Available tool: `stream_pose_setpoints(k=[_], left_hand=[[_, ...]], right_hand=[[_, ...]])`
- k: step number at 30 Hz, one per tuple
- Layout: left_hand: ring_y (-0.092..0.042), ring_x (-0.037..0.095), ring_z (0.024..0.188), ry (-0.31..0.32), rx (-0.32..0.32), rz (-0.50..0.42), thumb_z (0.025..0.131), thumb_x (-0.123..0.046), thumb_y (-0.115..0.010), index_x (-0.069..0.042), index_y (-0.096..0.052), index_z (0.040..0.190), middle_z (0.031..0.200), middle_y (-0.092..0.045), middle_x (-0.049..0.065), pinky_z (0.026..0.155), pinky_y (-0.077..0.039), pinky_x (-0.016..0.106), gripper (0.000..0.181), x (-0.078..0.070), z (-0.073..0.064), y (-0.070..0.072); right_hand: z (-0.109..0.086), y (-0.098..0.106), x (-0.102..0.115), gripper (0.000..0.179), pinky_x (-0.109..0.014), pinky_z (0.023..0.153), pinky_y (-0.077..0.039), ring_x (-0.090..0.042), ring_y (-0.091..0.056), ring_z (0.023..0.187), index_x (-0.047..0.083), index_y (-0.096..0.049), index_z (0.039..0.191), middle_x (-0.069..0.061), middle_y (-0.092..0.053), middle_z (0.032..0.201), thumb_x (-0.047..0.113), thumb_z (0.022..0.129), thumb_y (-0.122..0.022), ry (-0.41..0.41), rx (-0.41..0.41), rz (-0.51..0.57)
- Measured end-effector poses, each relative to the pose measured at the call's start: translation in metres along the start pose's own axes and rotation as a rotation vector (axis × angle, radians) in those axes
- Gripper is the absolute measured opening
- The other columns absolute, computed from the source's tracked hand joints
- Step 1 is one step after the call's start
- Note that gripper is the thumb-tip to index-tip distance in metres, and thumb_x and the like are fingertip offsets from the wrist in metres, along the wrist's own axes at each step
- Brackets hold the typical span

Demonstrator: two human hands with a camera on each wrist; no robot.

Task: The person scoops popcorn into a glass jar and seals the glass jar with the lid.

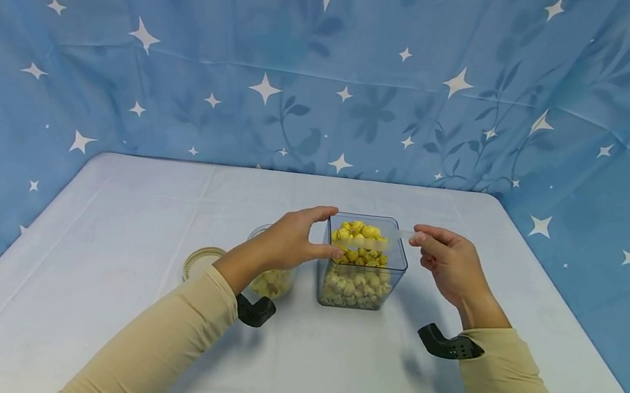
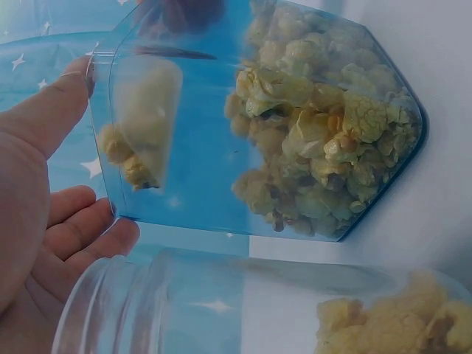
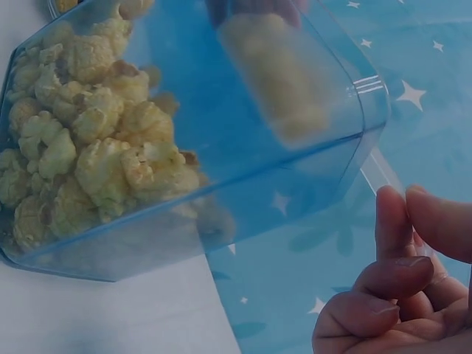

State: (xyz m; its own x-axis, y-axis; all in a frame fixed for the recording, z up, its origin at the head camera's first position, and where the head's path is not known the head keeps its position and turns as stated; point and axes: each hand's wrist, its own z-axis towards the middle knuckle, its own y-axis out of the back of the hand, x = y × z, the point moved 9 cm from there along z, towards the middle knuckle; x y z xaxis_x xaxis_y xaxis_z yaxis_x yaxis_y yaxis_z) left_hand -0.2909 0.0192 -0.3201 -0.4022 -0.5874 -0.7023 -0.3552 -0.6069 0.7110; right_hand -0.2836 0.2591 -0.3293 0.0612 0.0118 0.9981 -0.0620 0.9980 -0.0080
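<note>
A square clear plastic container point(image 1: 396, 279) holds yellow popcorn point(image 1: 358, 229). My left hand point(image 1: 288, 240) grips its rim on the left, thumb at the near side and fingers at the far side. My right hand point(image 1: 449, 262), to the right of the container, pinches the thin handle of a translucent scoop point(image 1: 366, 244) between thumb and index finger. The scoop's bowl is inside the container, above the heap. In the left wrist view, popcorn pieces point(image 2: 140, 173) show at the scoop. The right wrist view shows the handle crossing the container's rim; the bowl is blurred there.
A round clear jar point(image 2: 210, 284) without its lid, with popcorn inside, stands left of the container, partly behind my left forearm. A gold-rimmed round lid point(image 1: 198, 259) lies further left on the white-covered table point(image 1: 124, 228). A blue starry curtain point(image 1: 315, 38) hangs behind.
</note>
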Motion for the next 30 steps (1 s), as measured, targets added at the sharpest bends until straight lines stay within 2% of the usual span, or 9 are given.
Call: stream_pose_setpoints(k=[7, 19, 25, 30], left_hand=[[-0.036, 0.025, 0.144, -0.004, -0.004, 0.001, 0.092, -0.041, -0.074, -0.014, -0.034, 0.157, 0.158, -0.037, 0.006, 0.114, -0.033, 0.047, 0.082, -0.001, 0.0, 0.001], [-0.037, 0.026, 0.143, -0.012, -0.028, 0.004, 0.092, -0.042, -0.073, -0.014, -0.035, 0.157, 0.157, -0.038, 0.006, 0.113, -0.034, 0.047, 0.08, 0.0, -0.003, 0.003], [-0.038, 0.024, 0.142, 0.001, -0.103, 0.001, 0.091, -0.044, -0.074, -0.014, -0.039, 0.155, 0.155, -0.041, 0.004, 0.113, -0.035, 0.047, 0.079, 0.007, -0.014, 0.016], [-0.036, 0.025, 0.143, 0.017, -0.133, 0.009, 0.09, -0.045, -0.074, -0.013, -0.038, 0.155, 0.155, -0.041, 0.005, 0.113, -0.034, 0.048, 0.081, 0.018, -0.027, 0.03]], right_hand=[[0.002, 0.003, -0.001, 0.018, -0.021, 0.064, -0.042, -0.012, -0.044, 0.071, 0.02, -0.074, 0.099, 0.003, -0.068, 0.089, 0.009, 0.102, -0.059, 0.001, -0.004, 0.084], [0.0, 0.003, 0.014, 0.02, -0.021, 0.062, -0.042, -0.011, -0.046, 0.071, 0.016, -0.077, 0.099, 0.003, -0.07, 0.089, 0.007, 0.102, -0.059, 0.065, 0.015, 0.187], [-0.003, -0.003, 0.02, 0.02, -0.02, 0.061, -0.042, -0.011, -0.046, 0.071, 0.016, -0.077, 0.099, 0.002, -0.071, 0.088, 0.006, 0.101, -0.06, 0.1, 0.021, 0.222], [-0.004, -0.013, 0.031, 0.023, -0.021, 0.06, -0.039, -0.012, -0.043, 0.069, 0.015, -0.077, 0.099, 0.001, -0.07, 0.088, 0.003, 0.102, -0.057, 0.136, 0.031, 0.223]])
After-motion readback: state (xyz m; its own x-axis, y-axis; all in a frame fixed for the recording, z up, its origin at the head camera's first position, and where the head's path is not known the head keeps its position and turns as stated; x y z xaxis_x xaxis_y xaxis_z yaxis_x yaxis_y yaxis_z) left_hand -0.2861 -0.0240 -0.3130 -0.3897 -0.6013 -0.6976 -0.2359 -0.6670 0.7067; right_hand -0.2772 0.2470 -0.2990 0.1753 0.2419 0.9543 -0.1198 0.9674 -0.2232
